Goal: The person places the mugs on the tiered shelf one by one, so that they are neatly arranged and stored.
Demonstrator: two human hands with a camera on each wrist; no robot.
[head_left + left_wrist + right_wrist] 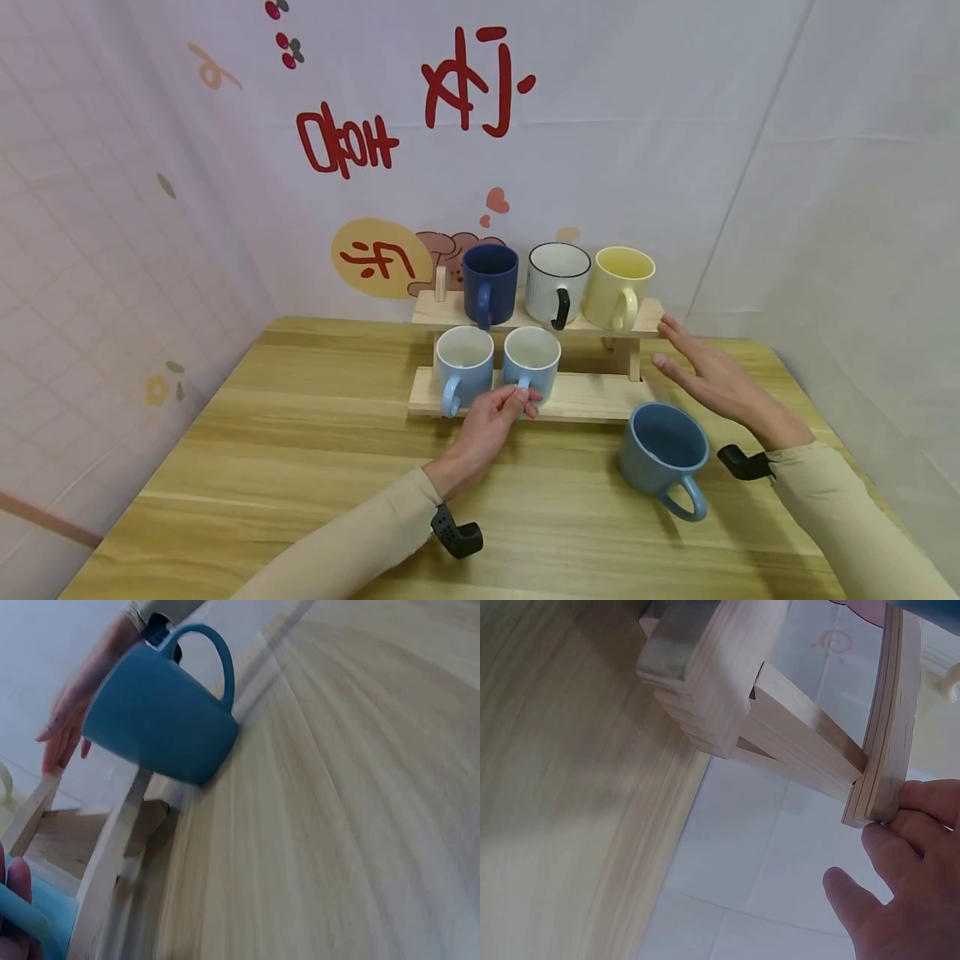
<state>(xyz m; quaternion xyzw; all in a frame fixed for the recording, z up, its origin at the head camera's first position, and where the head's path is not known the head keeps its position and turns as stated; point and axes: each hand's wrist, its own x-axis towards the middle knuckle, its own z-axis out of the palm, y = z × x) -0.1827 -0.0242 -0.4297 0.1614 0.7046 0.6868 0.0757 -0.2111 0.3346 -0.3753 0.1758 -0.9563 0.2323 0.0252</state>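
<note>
My left hand point(483, 429) pinches the handle of a light blue mug point(532, 365) standing on the lower board of a two-step wooden rack point(592, 398). Left of it on that board is a matching light blue mug point(467, 379). My right hand point(712, 383) has its fingers extended, and in the right wrist view its fingertips point(922, 801) touch the end of the upper board point(885, 750). A larger grey-blue mug point(656, 467) stands on the table in front of the rack's right end, its handle toward the front right.
The upper board carries a dark blue mug point(491, 287), a white ribbed mug point(551, 287) with black rim and handle, and a yellow mug point(615, 292). A printed white curtain point(637, 125) hangs behind the wooden table point(315, 433).
</note>
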